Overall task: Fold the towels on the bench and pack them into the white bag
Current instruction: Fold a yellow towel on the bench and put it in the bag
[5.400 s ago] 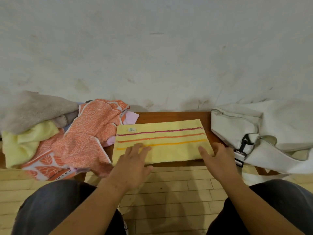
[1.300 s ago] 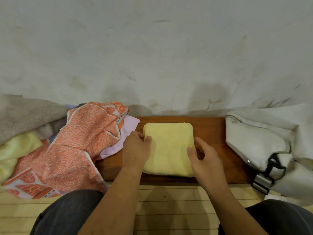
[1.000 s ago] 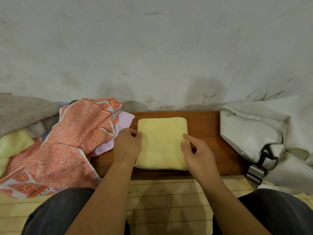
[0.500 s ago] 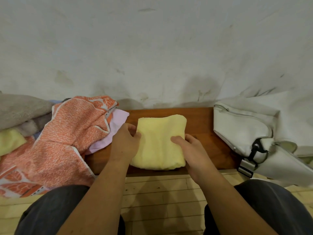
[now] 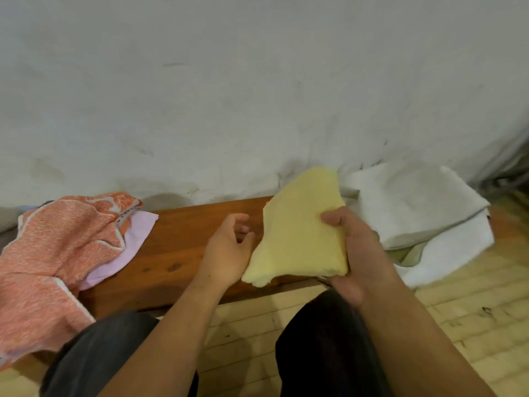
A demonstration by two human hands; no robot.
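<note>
Grips a folded pale-yellow terry towel (image 5: 297, 233) in the right hand (image 5: 355, 247): thumb pressed across the front face near the right edge, fingers wrapped round behind and mostly hidden. Holds it lifted clear of the brown wooden bench (image 5: 177, 247), tilted, top corner up against the stained whitish wall (image 5: 229, 96) and just beside the soft white fabric bag (image 5: 415, 207), lower corners drooping above the bench's front edge toward its right end.

Left hand (image 5: 229, 250) just beside the towel's left edge, over the middle of the bench near the front edge, fingers relaxed and loosely curled, nothing in its grasp. Cannot tell whether the heel of that hand touches the towel's lower left corner.

White bag slumped at the right end of the bench against the wall, blurred, partly hanging over the front edge toward the pale wooden-slat floor (image 5: 458, 296).

At the left end of the bench, a crumpled orange-and-white patterned cloth (image 5: 57, 247) draped over the front edge, a lilac cloth (image 5: 134, 236) beneath it with one corner pointing toward the middle; both well apart from the hands.

Dark trousers (image 5: 323, 345) along the bottom, under the forearms.
</note>
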